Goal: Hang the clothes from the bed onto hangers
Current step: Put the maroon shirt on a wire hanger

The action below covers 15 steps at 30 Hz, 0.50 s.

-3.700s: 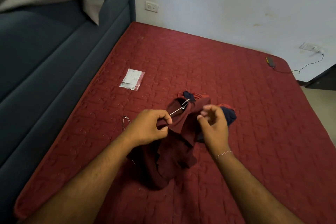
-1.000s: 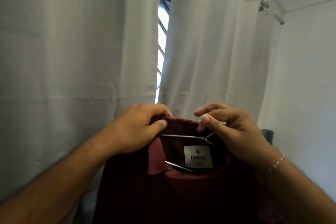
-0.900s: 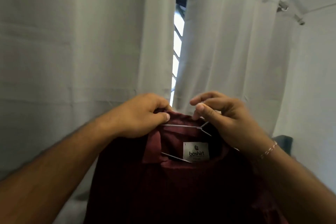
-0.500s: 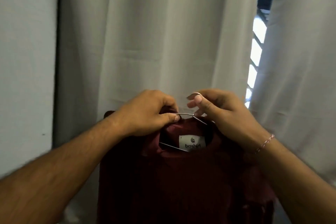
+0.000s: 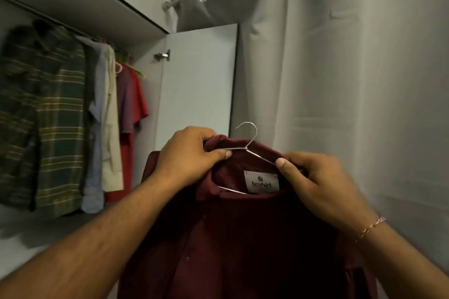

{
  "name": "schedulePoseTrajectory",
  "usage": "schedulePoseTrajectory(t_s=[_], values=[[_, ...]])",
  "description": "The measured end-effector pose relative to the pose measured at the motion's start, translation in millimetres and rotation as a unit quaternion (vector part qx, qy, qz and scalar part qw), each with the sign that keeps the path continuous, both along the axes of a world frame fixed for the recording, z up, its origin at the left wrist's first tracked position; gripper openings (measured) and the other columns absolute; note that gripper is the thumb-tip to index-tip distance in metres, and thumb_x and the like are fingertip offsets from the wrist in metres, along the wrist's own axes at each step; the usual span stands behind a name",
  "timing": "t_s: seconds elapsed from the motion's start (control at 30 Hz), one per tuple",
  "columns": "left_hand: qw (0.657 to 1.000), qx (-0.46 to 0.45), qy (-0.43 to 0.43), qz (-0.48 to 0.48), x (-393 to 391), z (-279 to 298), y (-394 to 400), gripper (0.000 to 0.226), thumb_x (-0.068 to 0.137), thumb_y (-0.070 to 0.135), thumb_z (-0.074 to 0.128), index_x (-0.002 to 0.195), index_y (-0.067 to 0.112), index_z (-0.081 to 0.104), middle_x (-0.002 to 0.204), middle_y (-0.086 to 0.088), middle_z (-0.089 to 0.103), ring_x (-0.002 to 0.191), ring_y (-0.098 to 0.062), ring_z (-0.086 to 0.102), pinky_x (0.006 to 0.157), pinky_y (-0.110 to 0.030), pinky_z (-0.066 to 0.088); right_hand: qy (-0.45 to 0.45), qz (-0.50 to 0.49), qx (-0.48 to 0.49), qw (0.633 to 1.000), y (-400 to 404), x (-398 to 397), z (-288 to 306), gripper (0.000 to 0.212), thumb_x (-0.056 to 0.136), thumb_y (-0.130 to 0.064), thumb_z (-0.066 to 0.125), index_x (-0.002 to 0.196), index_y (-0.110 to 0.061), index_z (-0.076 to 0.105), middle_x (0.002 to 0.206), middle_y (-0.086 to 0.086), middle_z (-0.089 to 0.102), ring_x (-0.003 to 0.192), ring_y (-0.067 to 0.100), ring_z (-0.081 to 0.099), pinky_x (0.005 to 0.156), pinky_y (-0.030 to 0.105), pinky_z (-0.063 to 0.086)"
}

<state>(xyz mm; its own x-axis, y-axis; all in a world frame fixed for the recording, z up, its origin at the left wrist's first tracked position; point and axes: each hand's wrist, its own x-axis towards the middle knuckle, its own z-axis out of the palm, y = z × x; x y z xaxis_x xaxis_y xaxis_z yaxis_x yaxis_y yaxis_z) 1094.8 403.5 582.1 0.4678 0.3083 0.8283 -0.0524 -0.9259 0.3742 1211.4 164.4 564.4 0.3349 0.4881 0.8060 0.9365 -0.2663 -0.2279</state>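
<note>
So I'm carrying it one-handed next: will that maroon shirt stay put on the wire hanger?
Probably floppy: the shirt drapes limp below the collar. The thin wire hanger looks smooth, so it may slide off if tilted. Likely light; both hands hold it by pinches alone.

A dark maroon collared shirt [image 5: 243, 238] fills the lower centre of the frame, draped on a thin silver wire hanger [image 5: 247, 150] whose hook rises above the collar; a white label shows inside.

Maroon shirt [image 5: 243, 238] runs off the bottom edge, wire hanger [image 5: 245, 150] shoulders buried under the collar, left hand [image 5: 189, 155] fingers tucked behind cloth, plaid shirt [image 5: 36, 116] cropped far left.
</note>
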Motion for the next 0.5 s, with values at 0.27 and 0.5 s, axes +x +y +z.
schedulePoseTrajectory(t_s=[0.27, 0.5], values=[[0.994, -0.063, -0.03, 0.083, -104.2, 38.0, 148.8, 0.033, 0.069, 0.046, 0.092, 0.08, 0.017, 0.079, 0.076, -0.009, 0.075, 0.075, -0.027, 0.073, 0.074, -0.053, 0.06, -0.023, 0.174, 0.0, 0.985, 125.9, -8.1, 21.6, 0.022, 0.102, -0.021, 0.06, 0.108, -0.034, 0.077, 0.101, -0.029, 0.074, 0.098, -0.006, 0.069, 0.088, 0.026, 0.054], [0.987, -0.04, -0.031, 0.15, -189.4, 86.7, 249.4, 0.016, 0.073, 0.029, 0.094, 0.072, 0.022, 0.079, 0.072, 0.0, 0.076, 0.07, -0.016, 0.072, 0.075, -0.045, 0.06, -0.174, 0.111, 0.104, 0.973, 286.1, -58.3, 55.1, 0.024, 0.098, -0.049, 0.054, 0.114, -0.043, 0.072, 0.094, -0.019, 0.077, 0.082, 0.014, 0.075, 0.069, 0.036, 0.06]])
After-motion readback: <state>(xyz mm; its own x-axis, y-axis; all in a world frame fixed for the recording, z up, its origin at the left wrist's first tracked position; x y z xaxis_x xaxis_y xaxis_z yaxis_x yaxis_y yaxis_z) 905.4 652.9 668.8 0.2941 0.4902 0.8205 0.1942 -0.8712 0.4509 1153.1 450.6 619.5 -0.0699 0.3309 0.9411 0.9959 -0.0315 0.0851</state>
